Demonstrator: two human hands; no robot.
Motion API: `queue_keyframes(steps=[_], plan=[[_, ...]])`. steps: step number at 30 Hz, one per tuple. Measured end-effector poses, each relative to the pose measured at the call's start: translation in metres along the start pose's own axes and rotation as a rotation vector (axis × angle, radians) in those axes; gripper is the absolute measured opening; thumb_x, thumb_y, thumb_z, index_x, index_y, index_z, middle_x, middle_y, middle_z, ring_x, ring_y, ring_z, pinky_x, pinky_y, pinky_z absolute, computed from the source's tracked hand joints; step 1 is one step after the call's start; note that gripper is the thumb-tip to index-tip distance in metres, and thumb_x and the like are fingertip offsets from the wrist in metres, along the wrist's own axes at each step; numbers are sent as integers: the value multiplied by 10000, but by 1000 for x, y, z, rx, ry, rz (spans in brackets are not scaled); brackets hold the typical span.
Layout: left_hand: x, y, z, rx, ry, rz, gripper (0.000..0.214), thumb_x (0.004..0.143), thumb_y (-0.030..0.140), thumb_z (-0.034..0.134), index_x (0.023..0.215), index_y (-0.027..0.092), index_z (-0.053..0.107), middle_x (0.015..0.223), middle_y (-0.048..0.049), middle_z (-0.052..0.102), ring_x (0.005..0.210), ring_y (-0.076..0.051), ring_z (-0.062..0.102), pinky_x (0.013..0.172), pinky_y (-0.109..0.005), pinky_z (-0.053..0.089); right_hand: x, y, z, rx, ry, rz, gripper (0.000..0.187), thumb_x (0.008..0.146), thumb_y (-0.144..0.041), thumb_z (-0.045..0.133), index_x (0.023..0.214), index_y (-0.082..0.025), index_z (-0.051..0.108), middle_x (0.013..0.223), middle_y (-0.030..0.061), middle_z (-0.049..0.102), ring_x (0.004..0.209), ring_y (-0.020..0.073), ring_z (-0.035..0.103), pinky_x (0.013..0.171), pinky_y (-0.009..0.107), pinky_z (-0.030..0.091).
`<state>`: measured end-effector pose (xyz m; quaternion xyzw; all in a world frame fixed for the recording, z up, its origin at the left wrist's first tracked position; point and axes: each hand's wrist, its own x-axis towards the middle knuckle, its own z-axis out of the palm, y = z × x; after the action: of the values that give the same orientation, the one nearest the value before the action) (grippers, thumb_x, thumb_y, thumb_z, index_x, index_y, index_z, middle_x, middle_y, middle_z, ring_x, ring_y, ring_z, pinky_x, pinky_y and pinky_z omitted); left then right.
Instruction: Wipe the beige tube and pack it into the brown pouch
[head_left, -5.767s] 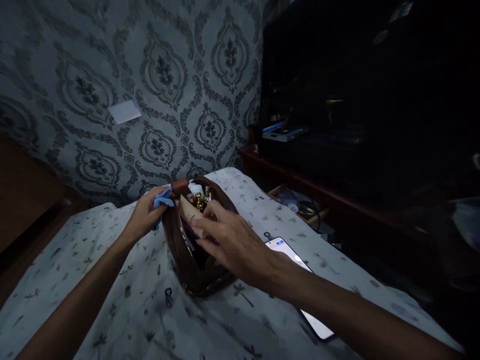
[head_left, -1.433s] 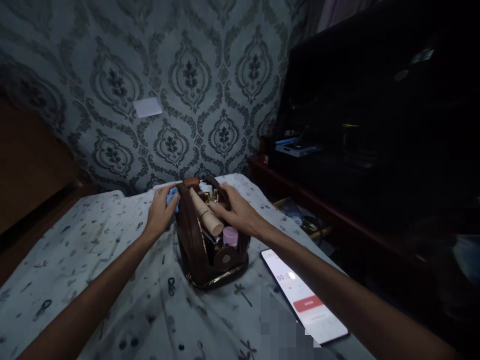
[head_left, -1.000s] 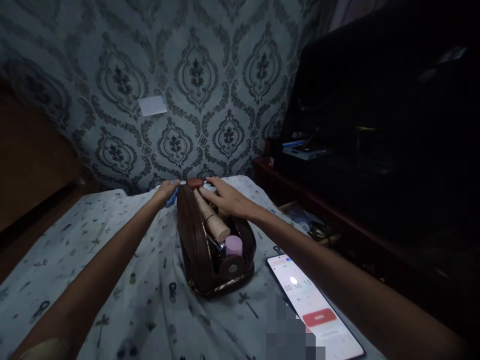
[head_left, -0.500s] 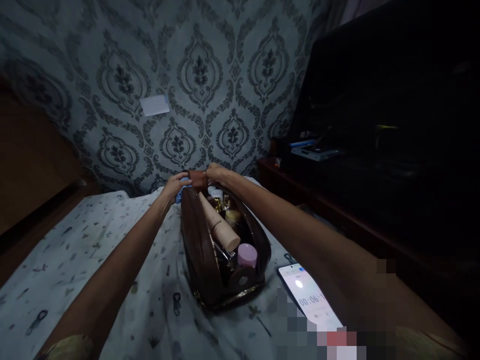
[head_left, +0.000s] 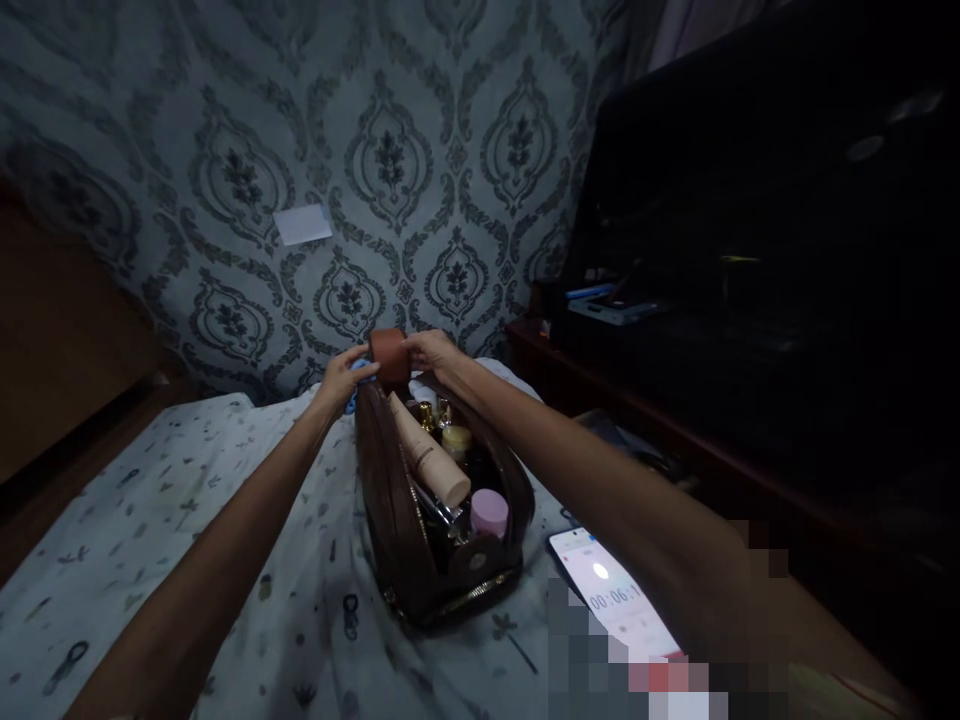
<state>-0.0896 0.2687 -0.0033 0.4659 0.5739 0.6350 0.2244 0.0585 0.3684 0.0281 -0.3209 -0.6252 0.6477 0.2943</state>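
Observation:
A dark brown toiletry bag (head_left: 390,540) stands unzipped on the bed. Inside lie a beige tube (head_left: 431,455), a pink-lidded jar (head_left: 489,513), a yellow-lidded jar (head_left: 456,439) and several small bottles with gold or white caps. At its far end rises a lighter brown leather strap (head_left: 389,356), looking like the bag's handle. My right hand (head_left: 436,354) pinches its right edge. My left hand (head_left: 342,382) is closed at its left edge, against a bunched blue item (head_left: 361,372) whose kind I cannot make out.
A phone (head_left: 615,600) with a lit timer screen lies right of the bag. The patterned bedsheet (head_left: 285,560) spreads around. A papered wall with a white card (head_left: 303,225) is behind. Dark furniture with a blue object (head_left: 611,306) on it stands at the right, a wooden panel (head_left: 67,340) at the left.
The strap stands slightly higher, with more of its face showing. My right hand has shifted so its fingers now show at the strap's edge. The view has moved slightly.

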Motion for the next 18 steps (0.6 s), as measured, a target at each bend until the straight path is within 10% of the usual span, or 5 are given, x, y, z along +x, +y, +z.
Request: queue_keyframes(steps=[7, 12, 18], plan=[[-8, 17, -4, 148, -28, 116, 485, 580, 445, 810, 959, 151, 731, 928, -49, 752, 890, -218, 665, 875, -330, 516, -6, -1, -5, 105, -12, -108, 256, 934, -324, 668, 1133, -162, 661, 1141, 57, 682, 974, 183, 662, 844, 363, 570], [-12, 32, 4, 242, -101, 211, 510, 642, 452, 748, 1053, 151, 738, 1082, -78, 763, 1025, -263, 665, 967, -358, 501, -24, -1, -11, 152, -56, -218, 117, 617, -117, 648, 714, -178, 669, 687, -48, 658, 720, 127, 584, 689, 229, 448], [-27, 43, 7, 388, -108, 319, 362, 738, 425, 653, 977, 180, 769, 985, -35, 771, 966, -254, 660, 975, -349, 486, -49, -3, -16, 174, -70, -321, 179, 570, -162, 636, 744, -192, 664, 686, -66, 676, 762, 134, 608, 785, 242, 465]])
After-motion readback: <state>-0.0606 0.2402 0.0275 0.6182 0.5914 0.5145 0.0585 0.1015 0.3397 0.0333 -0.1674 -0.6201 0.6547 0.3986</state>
